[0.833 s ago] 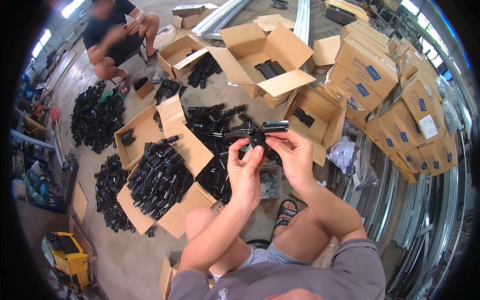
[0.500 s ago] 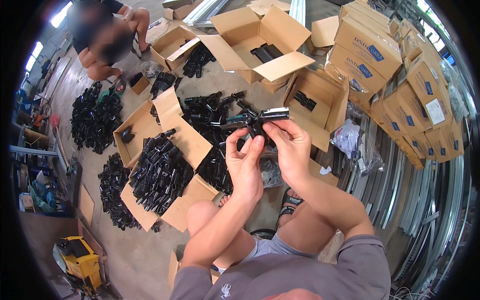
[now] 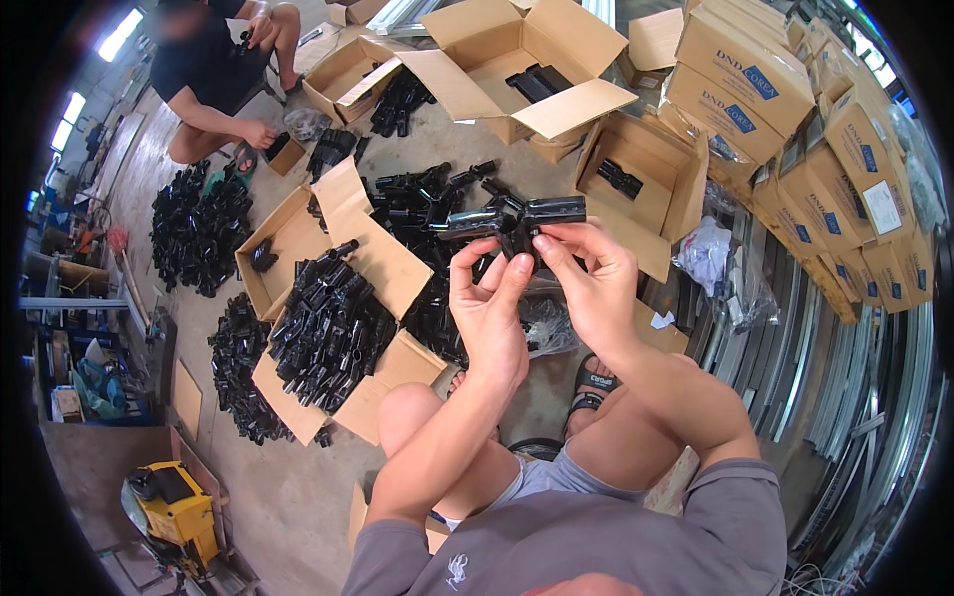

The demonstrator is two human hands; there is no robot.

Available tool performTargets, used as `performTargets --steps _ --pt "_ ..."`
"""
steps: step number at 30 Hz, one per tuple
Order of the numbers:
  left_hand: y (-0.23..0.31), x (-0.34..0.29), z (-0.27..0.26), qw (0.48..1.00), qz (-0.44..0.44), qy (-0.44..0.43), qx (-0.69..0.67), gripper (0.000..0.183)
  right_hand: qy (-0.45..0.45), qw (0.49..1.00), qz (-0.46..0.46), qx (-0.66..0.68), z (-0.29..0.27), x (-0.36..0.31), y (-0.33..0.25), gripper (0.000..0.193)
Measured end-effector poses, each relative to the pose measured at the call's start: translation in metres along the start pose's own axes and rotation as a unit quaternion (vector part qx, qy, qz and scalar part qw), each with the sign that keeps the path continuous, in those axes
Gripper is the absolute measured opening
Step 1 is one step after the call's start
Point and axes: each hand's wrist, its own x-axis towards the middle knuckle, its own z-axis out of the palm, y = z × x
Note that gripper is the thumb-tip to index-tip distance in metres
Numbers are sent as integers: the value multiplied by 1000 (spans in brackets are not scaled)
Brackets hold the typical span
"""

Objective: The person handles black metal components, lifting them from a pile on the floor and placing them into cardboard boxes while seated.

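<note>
Above the concrete floor (image 3: pixel 308 487), off the right edge of the heaped carton (image 3: pixel 386 266), the left hand (image 3: pixel 494 323) and right hand (image 3: pixel 603 303) are together pinching a black fitting (image 3: pixel 515 236), whose left branch (image 3: pixel 469 224) is showing more glossy face than a moment ago, suggesting it is being turned.
</note>
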Motion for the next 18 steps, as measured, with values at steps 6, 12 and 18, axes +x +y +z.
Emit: performTargets --steps 6,12,18 --pt "1 0 0 1000 -16 -1 -7 35 -13 999 -2 -32 -5 1 0 17" --pt "2 1 -2 1000 -15 -10 4 36 -15 999 -5 -29 -6 1 -1 16" --pt "1 0 -1 1000 -19 -10 5 36 -6 1000 -8 -12 -5 0 1 16"
